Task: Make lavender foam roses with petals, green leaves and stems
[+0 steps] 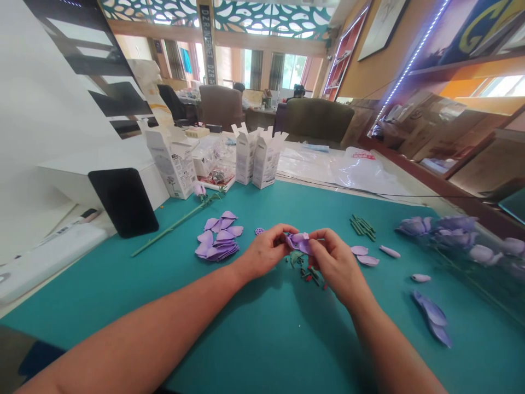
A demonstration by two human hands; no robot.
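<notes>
Both my hands meet over the middle of the green mat, pinching a purple plastic flower piece (pixel 298 242) between them. My left hand (pixel 268 250) grips its left edge with closed fingers. On its right side the thumb and fingertips of my right hand (pixel 333 257) press on it. Beneath lie small green and red parts (pixel 312 276), partly hidden by my hands. A pile of purple petals (pixel 218 246) sits left of my left hand, with a small purple wheel-shaped part (pixel 259 231) close by. Right of my right hand rest loose pale petals (pixel 364 257).
Green stem pieces (pixel 362 227) lie at the right, near bud parts (pixel 420 278), long purple petals (pixel 432 319) and purple flowers (pixel 455 232). A long-stemmed flower (pixel 176 223) lies at left by a black tablet (pixel 123 202). White boxes (pixel 266 161) stand behind.
</notes>
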